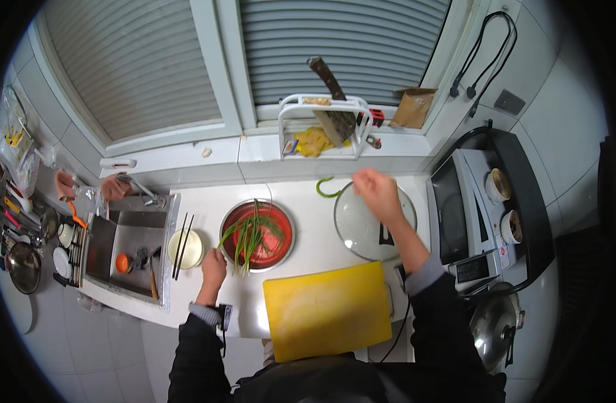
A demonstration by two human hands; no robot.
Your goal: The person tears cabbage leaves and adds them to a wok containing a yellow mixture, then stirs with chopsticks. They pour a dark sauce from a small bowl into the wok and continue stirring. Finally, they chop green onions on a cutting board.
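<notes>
My left hand (214,269), fingers curled, is at the left edge of a red-lined metal basin (287,214). A long green stalk from the bunch of scallions (247,237) in the basin reaches that hand; whether my fingers grip it or the rim is unclear. The scallions hang over the basin's front rim. Blurred, my right hand (377,191) is over a glass pot lid (358,221) with a black handle, its fingers curled. Whatever may be inside the fingers is hidden. A curved green pepper (328,188) lies left of the lid. Closest to my body is a yellow cutting board (328,312).
Black chopsticks (182,247) rest across a pale bowl (191,256) beside the sink (126,272). On the sill, a white rack (283,126) holds a cleaver (338,123). A microwave (464,211) stands at right. The board's front edge overhangs the counter (308,231).
</notes>
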